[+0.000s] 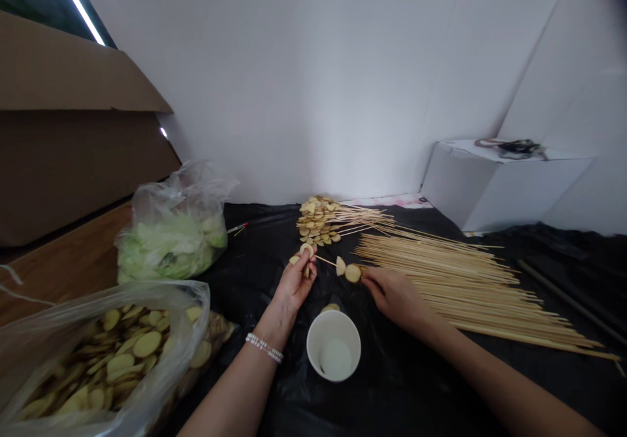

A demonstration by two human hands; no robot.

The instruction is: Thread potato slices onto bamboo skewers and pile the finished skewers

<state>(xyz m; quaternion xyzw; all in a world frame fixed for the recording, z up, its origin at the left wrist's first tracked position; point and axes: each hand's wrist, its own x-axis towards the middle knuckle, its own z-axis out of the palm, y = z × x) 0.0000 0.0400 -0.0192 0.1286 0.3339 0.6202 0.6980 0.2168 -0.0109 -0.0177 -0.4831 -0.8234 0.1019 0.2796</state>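
My left hand (295, 283) is closed on potato slices (304, 251), pinching them by the pointed end of a thin bamboo skewer (325, 261). My right hand (394, 293) is closed on the other part of that skewer, fingers right behind a slice (353, 272) threaded on it; another slice (339, 266) sits on the stick further left. Both hands hover over the black sheet (255, 274), just beyond a white paper cup (334, 344). A beaded bracelet (264, 347) is on my left wrist.
Finished potato skewers (323, 220) are piled at the back. Several bare skewers (470, 280) lie spread to the right. A clear bag of potato slices (108, 352) sits front left, a bag of cabbage (171, 241) behind it. A white box (499, 182) stands back right, cardboard (73, 130) left.
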